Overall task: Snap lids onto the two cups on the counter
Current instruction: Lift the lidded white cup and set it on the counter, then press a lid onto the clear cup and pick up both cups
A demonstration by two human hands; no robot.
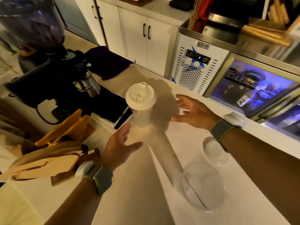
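A white cup (pixel 141 116) stands upright on the counter (pixel 138 184) with a white sip lid (pixel 140 96) sitting on its rim. My left hand (pixel 119 146) is open just in front of the cup, fingers apart, not touching it. My right hand (pixel 194 111) hovers open to the cup's right, also apart from it. A clear plastic cup (pixel 200 184) lies nearer to me on the right, its mouth toward the camera. A clear dome lid (pixel 215 151) lies on the counter, partly under my right forearm.
A black coffee grinder (pixel 48 65) and steel jug (pixel 88 86) stand at the left. Yellow wooden holder (pixel 68 125), a stack of round wooden boards (pixel 45 161) and a dark cloth (pixel 108 62) sit along the left side. White cabinets and a freezer (pixel 250 88) lie beyond the counter edge.
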